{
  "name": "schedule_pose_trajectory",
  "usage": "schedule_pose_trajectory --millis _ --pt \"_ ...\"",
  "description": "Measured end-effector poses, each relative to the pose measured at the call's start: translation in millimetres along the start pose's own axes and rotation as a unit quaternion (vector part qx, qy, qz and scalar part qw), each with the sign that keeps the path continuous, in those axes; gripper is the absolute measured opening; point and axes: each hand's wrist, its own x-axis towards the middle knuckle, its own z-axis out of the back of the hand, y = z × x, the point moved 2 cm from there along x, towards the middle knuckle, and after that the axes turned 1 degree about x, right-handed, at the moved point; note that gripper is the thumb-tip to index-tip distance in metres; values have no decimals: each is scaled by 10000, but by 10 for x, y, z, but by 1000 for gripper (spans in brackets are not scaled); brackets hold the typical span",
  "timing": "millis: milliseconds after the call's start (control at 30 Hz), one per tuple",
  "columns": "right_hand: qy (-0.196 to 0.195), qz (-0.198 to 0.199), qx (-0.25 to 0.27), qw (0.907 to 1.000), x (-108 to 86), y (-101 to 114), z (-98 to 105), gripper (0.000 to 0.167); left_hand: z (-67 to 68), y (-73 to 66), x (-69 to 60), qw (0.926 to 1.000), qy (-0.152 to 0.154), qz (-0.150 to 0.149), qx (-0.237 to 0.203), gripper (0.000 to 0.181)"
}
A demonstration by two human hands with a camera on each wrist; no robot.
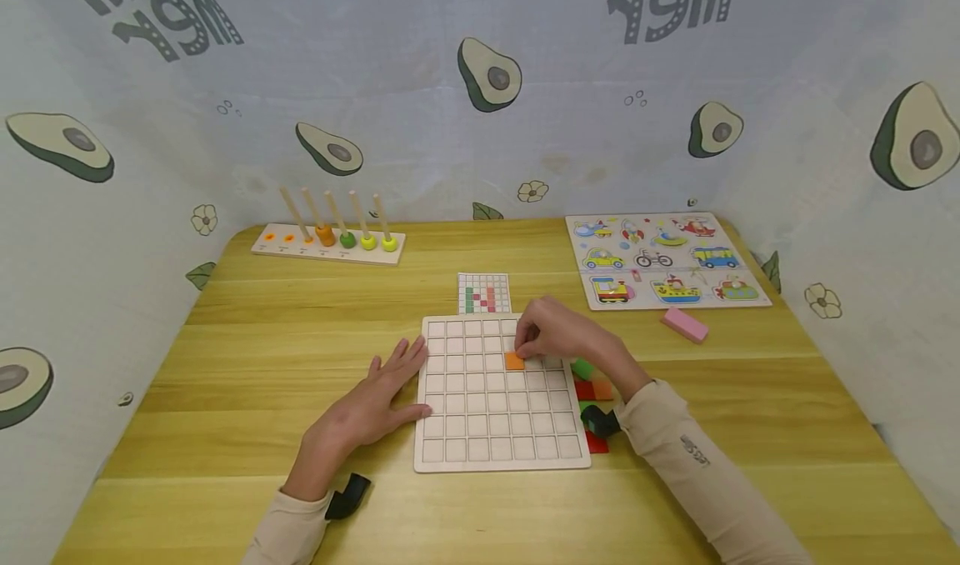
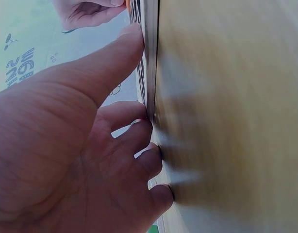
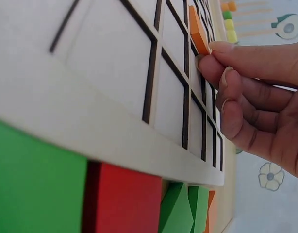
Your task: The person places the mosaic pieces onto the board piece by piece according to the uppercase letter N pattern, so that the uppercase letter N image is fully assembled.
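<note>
A pale wooden grid board [image 1: 498,402] lies flat on the table. My right hand [image 1: 557,329] pinches the edge of an orange square tile [image 1: 513,361] between thumb and index finger, over a cell in the board's upper middle. In the right wrist view the orange tile [image 3: 198,31] sits tilted against the grid lines. My left hand [image 1: 378,400] rests at the board's left edge, fingers spread and thumb touching the rim. Its fingertips meet the tabletop in the left wrist view. Green, red and orange pieces [image 1: 592,390] lie along the board's right side, partly hidden by the right wrist.
A small pattern card [image 1: 483,292] with coloured squares lies behind the board. At back left stands a peg stand [image 1: 330,247] with coloured beads. A vehicle picture puzzle [image 1: 663,261] lies at back right, with a pink block [image 1: 685,325] in front of it.
</note>
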Motion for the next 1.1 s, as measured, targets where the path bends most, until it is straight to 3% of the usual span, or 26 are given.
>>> schedule_pose_trajectory --millis 567,867,1100 --pt "-26 -162 189 9997 7 -39 -42 9 -16 8 -8 10000 23 17 37 86" --pt "51 -133 530 9985 18 -112 89 6 -12 28 0 10000 28 32 2 85" --pt "-121 86 1062 9942 -152 -208 218 7 -10 20 0 10000 29 39 -17 86"
